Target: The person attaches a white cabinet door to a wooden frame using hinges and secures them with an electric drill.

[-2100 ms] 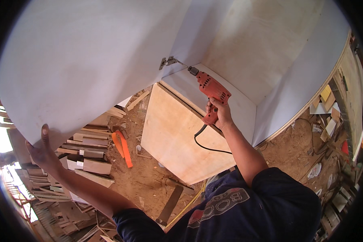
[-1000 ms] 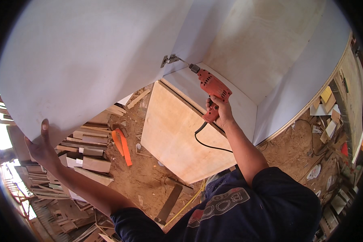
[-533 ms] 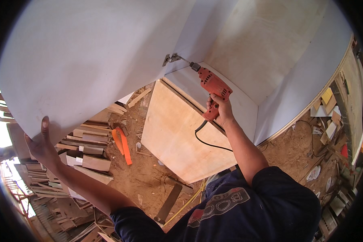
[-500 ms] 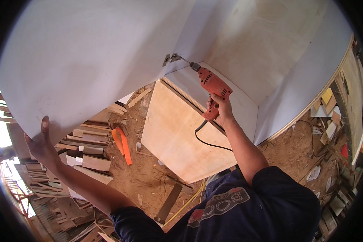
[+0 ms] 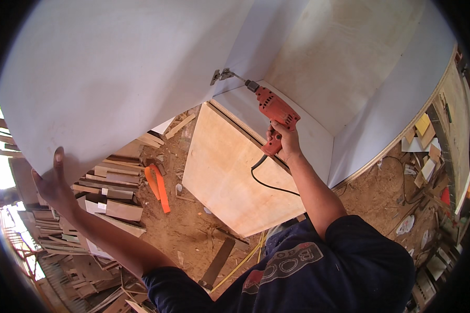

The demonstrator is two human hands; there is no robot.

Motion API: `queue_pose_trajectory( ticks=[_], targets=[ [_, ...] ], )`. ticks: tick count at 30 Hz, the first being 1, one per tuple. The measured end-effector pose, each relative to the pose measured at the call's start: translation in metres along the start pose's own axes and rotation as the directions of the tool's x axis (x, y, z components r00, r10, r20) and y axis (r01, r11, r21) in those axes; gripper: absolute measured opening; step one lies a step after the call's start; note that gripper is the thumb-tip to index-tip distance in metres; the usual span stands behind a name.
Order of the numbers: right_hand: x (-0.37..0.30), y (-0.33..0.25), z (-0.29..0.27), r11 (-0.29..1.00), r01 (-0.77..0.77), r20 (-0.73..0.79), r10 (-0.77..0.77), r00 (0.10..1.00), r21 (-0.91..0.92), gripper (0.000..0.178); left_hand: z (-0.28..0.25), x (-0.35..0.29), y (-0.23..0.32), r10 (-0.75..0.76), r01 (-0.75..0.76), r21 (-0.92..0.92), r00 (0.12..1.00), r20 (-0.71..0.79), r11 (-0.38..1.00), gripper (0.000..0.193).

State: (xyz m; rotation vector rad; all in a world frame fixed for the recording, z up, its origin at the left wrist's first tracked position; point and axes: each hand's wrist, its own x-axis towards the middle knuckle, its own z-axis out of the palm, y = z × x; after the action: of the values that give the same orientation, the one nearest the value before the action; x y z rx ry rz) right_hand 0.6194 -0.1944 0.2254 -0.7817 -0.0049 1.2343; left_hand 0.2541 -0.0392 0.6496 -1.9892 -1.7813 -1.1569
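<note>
In my right hand is a red corded drill, gripped by its handle. Its long bit reaches to a metal hinge that joins the pale cabinet door to the cabinet's inner side wall. The hinge end of the bit is too small to see well. Far to the left, my left hand holds the door's lower outer corner, thumb on the pale face and the other fingers mostly hidden behind the edge. The door stands swung out from the cabinet.
A plywood panel slants below the cabinet's front edge. The drill's black cord hangs across it. On the dirt floor lie an orange strip, stacked wood offcuts at left and a yellow tape. More scraps lie at right.
Almost nothing differs. The door's outer corner and my left hand have shifted very slightly; the drill stays at the hinge.
</note>
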Motion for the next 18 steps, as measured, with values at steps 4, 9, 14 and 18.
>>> queue_pose_trajectory(
  ticks=[4,9,14,18],
  targets=[
    [-0.005,-0.005,0.006,1.000,0.007,-0.012,-0.007,1.000,-0.007,0.025,0.000,-0.002,0.004,0.004,-0.003,-0.029,1.000,0.016,1.000,0.073],
    [-0.004,-0.006,0.002,1.000,-0.028,-0.016,0.028,0.999,0.007,0.026,0.004,-0.001,0.012,-0.001,0.002,-0.016,1.000,0.018,1.000,0.070],
    [-0.013,-0.007,0.009,0.998,-0.038,-0.019,0.039,0.999,0.045,0.025,-0.001,0.005,-0.004,-0.007,0.008,-0.074,1.000,0.021,0.997,0.069],
    [-0.023,-0.022,0.000,0.999,0.034,0.013,-0.034,0.999,-0.014,0.026,0.008,0.006,-0.010,0.002,-0.001,-0.164,1.000,0.004,0.986,0.065]
  ],
)
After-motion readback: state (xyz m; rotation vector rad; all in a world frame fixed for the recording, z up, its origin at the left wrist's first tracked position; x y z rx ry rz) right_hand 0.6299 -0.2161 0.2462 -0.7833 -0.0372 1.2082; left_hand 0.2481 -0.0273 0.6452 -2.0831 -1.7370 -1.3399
